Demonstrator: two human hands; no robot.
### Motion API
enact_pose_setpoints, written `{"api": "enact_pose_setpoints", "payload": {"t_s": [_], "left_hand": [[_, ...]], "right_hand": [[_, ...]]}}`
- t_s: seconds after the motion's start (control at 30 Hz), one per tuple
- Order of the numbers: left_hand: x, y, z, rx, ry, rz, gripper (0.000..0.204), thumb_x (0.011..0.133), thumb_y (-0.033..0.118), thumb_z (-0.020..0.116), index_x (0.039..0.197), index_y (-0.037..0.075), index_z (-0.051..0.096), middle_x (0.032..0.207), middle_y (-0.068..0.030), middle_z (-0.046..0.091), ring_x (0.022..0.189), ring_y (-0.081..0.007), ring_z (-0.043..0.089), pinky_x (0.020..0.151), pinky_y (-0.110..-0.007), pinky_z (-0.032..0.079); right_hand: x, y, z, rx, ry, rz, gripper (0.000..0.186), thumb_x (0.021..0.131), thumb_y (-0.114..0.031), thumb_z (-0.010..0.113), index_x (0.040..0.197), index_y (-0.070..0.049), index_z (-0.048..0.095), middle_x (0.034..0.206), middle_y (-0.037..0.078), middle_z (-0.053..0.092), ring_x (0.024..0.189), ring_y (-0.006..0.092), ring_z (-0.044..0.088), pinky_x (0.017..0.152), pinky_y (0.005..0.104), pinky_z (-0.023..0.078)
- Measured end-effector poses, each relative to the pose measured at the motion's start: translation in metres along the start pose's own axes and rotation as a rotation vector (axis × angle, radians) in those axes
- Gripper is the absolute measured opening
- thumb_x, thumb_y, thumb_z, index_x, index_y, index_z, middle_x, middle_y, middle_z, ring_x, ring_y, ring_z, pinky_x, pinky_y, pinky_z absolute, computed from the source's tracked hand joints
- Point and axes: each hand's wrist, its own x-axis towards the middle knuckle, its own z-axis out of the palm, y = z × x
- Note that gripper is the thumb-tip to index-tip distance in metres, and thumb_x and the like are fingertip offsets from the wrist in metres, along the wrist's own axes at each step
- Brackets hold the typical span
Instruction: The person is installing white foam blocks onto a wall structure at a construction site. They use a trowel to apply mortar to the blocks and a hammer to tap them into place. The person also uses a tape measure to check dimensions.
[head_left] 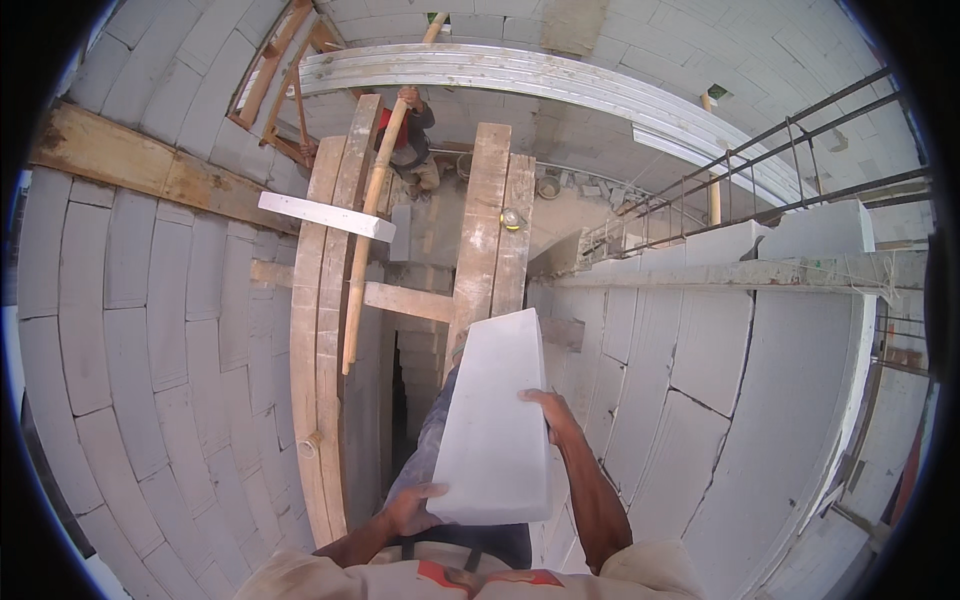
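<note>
A large white aerated concrete block (490,425) is held in front of my body, its long side pointing away from me. My left hand (412,508) grips its near left corner, thumb on the top face. On the right edge, about halfway along, my right hand (550,412) is closed round the block with the thumb on top. The undersides of both grips are hidden. Beyond the block's far end lie two wooden planks (490,200), with a small yellow and black tape measure (512,219) on them.
More planks (318,330) run at left, crossed by a narrow white block (325,215) and a bamboo pole (372,205). Gaps drop between planks. Below, another person (412,150) grips the pole. Block walls (130,300) stand both sides; a rebar cage (740,180) juts in at right.
</note>
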Motion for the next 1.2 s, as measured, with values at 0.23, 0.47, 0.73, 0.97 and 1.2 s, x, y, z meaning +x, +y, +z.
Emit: {"api": "enact_pose_setpoints", "payload": {"t_s": [0.23,0.47,0.73,0.97,1.2], "left_hand": [[0.051,-0.018,-0.025,0.302,-0.331,0.025,0.061,0.095,0.035,0.061,0.143,-0.001,0.045,0.138,-0.0128,0.057,0.124,-0.0302,0.056,0.104,-0.046,0.045],[0.038,0.046,0.103,0.320,-0.356,0.505,0.066,0.100,0.045,0.057,0.146,0.001,0.041,0.143,-0.0132,0.053,0.130,-0.0313,0.051,0.107,-0.048,0.044],[0.021,0.040,0.130,0.660,-0.413,0.338,0.052,0.104,0.036,0.053,0.142,0.001,0.045,0.139,-0.0151,0.056,0.121,-0.0339,0.059,0.103,-0.047,0.047],[0.023,0.016,0.193,2.024,-0.645,0.561,0.033,0.105,0.025,0.051,0.117,-0.002,0.064,0.116,-0.0152,0.070,0.105,-0.0306,0.069,0.083,-0.038,0.057],[-0.042,-0.056,0.340,1.519,-0.983,0.041,0.044,0.104,0.031,0.055,0.113,-0.012,0.065,0.105,-0.0201,0.071,0.099,-0.0293,0.073,0.082,-0.037,0.063]], "right_hand": [[-0.122,-0.102,0.057,-0.541,0.255,-0.517,0.088,0.073,-0.025,0.080,0.141,0.011,0.038,0.125,0.027,0.061,0.111,0.0347,0.064,0.098,0.0419,0.049],[-0.278,-0.074,0.089,-0.876,0.565,-0.768,0.111,0.070,-0.031,0.081,0.153,0.005,0.017,0.139,0.031,0.049,0.123,0.0441,0.057,0.104,0.0471,0.046],[-0.409,0.022,0.077,-0.904,0.756,-1.059,0.111,0.068,-0.027,0.082,0.158,-0.008,0.020,0.130,0.023,0.052,0.106,0.0449,0.063,0.087,0.0495,0.055],[-0.513,0.079,0.081,-0.960,0.991,-0.682,0.105,0.065,-0.040,0.082,0.154,-0.009,0.035,0.140,0.015,0.044,0.115,0.0345,0.061,0.087,0.0523,0.050],[-0.614,0.081,0.093,-1.005,1.355,-0.765,0.099,0.061,-0.034,0.081,0.148,-0.004,0.044,0.121,0.023,0.055,0.094,0.0362,0.067,0.077,0.0502,0.054]]}}
